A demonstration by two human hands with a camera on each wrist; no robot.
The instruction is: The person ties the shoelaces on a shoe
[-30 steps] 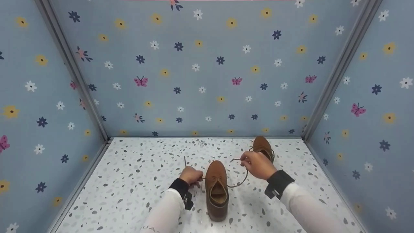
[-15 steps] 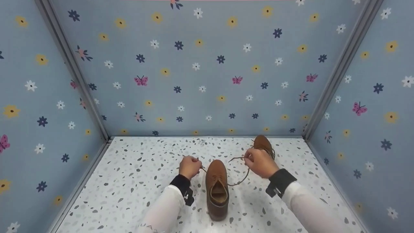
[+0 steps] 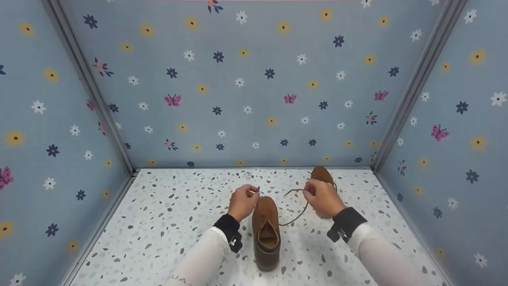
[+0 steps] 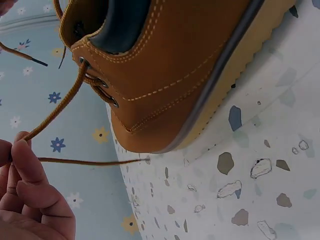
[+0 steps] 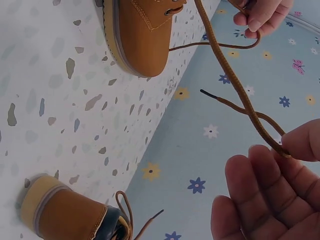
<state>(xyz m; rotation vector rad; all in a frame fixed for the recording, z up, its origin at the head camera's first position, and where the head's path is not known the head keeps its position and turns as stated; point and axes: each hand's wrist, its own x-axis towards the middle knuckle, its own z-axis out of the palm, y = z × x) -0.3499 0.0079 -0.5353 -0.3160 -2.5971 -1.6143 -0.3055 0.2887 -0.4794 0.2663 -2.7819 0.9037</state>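
A brown lace-up ankle boot [image 3: 265,210] stands upright on the floor, toe pointing toward the far wall. My left hand [image 3: 243,201], just left of its toe, pinches one end of the shoelace [image 4: 59,107] between thumb and fingers. That lace runs taut from the top eyelet in the left wrist view, its tail trailing past the fingers. To the boot's right, my right hand [image 3: 324,198] pinches the other lace end [image 5: 227,67] between thumb and index finger, its dark-tipped tail hanging free. The remaining right fingers are loosely bent in the right wrist view.
A second matching boot [image 3: 321,174] stands at the back right, partly hidden behind my right hand, with its own laces loose. The speckled white floor [image 3: 178,222] is bordered by blue flowered panels [image 3: 254,87] on three sides.
My left hand has risen and moved right, toward the boot's toe, bringing its lace end along. The right hand has shifted slightly forward and right, still pinching its lace. The boots have stayed put.
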